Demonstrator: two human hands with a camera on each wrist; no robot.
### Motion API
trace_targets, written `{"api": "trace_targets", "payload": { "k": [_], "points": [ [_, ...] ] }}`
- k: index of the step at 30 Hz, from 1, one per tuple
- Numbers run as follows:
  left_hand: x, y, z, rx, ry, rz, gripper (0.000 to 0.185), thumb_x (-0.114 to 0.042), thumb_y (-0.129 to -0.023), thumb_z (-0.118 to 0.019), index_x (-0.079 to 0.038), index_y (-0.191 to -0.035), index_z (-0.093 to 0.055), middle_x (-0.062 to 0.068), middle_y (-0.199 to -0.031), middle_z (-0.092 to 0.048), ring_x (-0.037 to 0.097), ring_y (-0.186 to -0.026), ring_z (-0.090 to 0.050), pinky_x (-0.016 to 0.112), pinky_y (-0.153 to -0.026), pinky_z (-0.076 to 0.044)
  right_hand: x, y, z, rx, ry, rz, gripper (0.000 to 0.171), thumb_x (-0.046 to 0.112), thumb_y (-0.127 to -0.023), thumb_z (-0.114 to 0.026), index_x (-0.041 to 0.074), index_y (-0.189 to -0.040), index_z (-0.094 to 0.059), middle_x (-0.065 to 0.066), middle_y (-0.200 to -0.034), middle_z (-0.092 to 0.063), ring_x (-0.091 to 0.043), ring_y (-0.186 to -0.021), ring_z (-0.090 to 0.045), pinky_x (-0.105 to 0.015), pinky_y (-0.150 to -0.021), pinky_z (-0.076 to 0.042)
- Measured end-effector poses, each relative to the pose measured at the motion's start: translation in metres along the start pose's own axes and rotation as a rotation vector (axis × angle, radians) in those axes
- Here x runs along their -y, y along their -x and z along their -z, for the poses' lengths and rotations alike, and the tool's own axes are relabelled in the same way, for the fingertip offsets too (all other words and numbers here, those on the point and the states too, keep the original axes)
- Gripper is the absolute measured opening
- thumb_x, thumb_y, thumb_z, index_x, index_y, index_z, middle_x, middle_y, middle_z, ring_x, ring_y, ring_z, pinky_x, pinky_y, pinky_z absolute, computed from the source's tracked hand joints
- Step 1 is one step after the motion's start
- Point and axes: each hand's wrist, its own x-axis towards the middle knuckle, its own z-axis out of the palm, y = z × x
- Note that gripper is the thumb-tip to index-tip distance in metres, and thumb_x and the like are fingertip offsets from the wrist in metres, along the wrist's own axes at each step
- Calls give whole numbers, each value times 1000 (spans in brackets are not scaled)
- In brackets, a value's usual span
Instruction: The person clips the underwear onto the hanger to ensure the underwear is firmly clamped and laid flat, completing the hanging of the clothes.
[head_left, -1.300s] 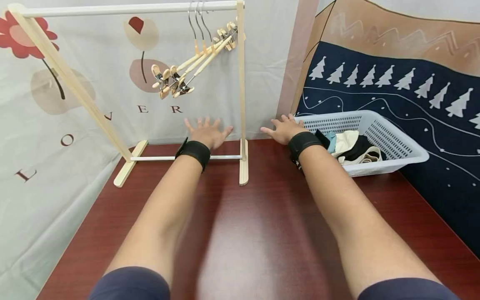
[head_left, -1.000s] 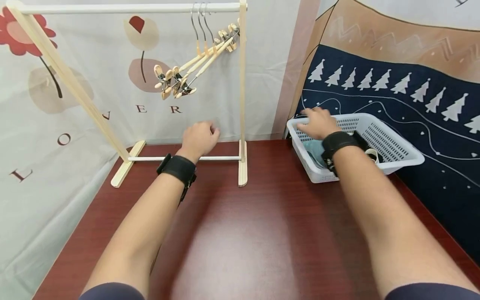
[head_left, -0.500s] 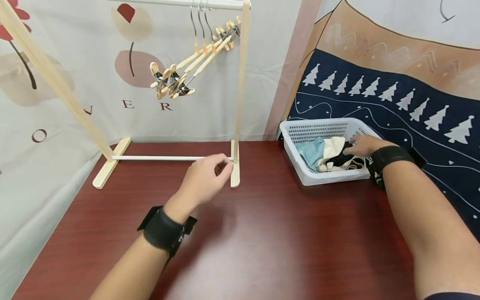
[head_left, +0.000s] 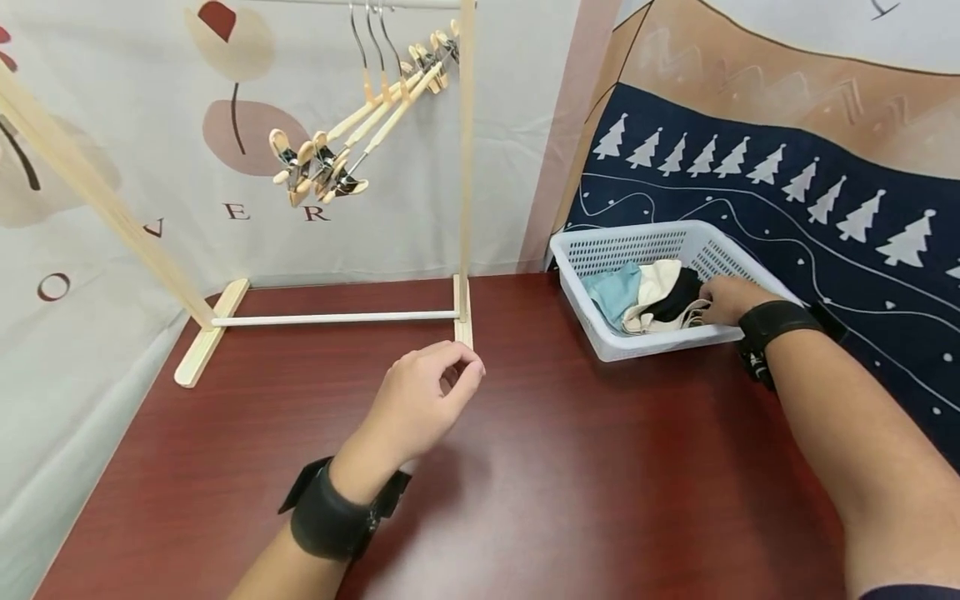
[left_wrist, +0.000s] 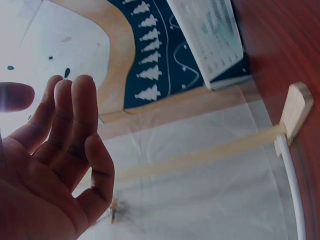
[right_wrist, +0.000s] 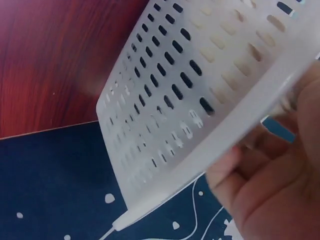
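My right hand (head_left: 731, 300) reaches over the right side of the white plastic basket (head_left: 652, 345). Its fingers are bent down beside a cream cloth with thin bands (head_left: 694, 313); the fingertips are hidden, so a grip on it cannot be made out. In the right wrist view the hand (right_wrist: 275, 190) lies past the basket's rim. A light blue cloth (head_left: 615, 292), another cream cloth area (head_left: 660, 279) and a black cloth (head_left: 678, 293) lie heaped inside. Above the table hangs my left hand (head_left: 423, 392), fingers loosely curled and holding nothing.
A wooden rack (head_left: 467, 167) with a white lower bar (head_left: 337, 318) stands at the back left. Several clip hangers (head_left: 386, 108) hang near its right post. Printed fabric (head_left: 750, 200) rises behind the basket on the reddish-brown table (head_left: 585, 467).
My right hand has gone from beside the basket across to its right part and down to the cloths. The left hand has come back toward me, its spread fingers now loosely curled.
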Motion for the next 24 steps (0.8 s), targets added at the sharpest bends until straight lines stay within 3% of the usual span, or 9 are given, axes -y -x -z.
{"api": "trace_targets", "payload": {
  "k": [4,8,11,17,21,24],
  "points": [
    [-8,10,-2,5,-3,-34,12,-25,-96,-58,-27,-88,-67,-21,-80,-59,-5,-66,-53,28,-74,-42,3,-8,6,-141,4,-19,12,8,-87,-54,3,-76,-51,-11,-72,-51,-27,-68,-48,-41,-64,-39],
    [-15,14,-1,4,-9,-75,13,-25,-97,-57,-25,-89,-67,-21,-80,-59,-2,-67,-49,27,-73,-41,11,-13,17,-285,-44,-89,12,10,-86,-44,-1,-85,-50,-22,-82,-54,-36,-76,-52,-50,-70,-40],
    [-17,15,0,7,-1,-108,13,-25,-97,-58,-25,-89,-67,-21,-81,-59,0,-68,-50,27,-77,-42,17,-17,25,-366,-126,-143,16,13,-88,-39,0,-86,-48,-22,-81,-52,-40,-77,-51,-48,-68,-39],
    [-19,13,1,2,8,-186,14,-22,-97,-57,-24,-89,-68,-19,-80,-62,-4,-70,-52,29,-81,-42,25,-20,49,-481,-266,-222,29,20,-94,-38,6,-69,-46,-20,-75,-51,-41,-78,-51,-43,-64,-37],
    [-18,12,3,-3,7,-218,14,-20,-97,-57,-23,-88,-68,-17,-78,-62,-6,-71,-52,29,-80,-41,35,-19,70,-569,-378,-328,30,21,-90,-43,13,-61,-43,-6,-62,-46,-34,-76,-48,-38,-60,-36],
    [-17,12,3,4,-1,-223,14,-21,-97,-57,-23,-88,-67,-17,-78,-62,-5,-72,-53,29,-80,-41,49,-19,83,-702,-474,-344,32,18,-88,-45,15,-57,-39,8,-50,-34,-22,-64,-42,-32,-60,-32]
  ]
}}
